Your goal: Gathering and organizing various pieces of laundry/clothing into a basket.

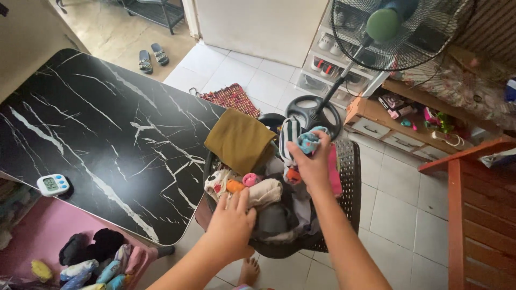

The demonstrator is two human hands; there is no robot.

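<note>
**Hands at the laundry basket, tiled room**

The room has a white tiled floor (408, 215). Nearest the viewer, left of the left forearm, a pile of rolled socks (97, 263) lies on a pink surface.

The left hand (232, 224) reaches down into a dark woven basket (349, 182) that stands on the floor. Its fingers are curled onto a cream garment (266, 190); whether they grip it firmly cannot be told. Just beyond the fingertips sit small orange and pink socks (242, 182).

The right hand (312, 161) is raised above the basket, to the right of the left hand. It is closed on a blue patterned sock (309, 142).

Left of both hands is a black marble-pattern table (97, 134) with a small white timer (54, 184) near its near edge. An olive cloth (240, 140) hangs over the basket rim beyond the left hand.

Beyond the right hand stands a floor fan (387, 27), its round base (313, 111) just behind the basket. Farther left, a pair of sandals (153, 56) lies on the floor.
</note>
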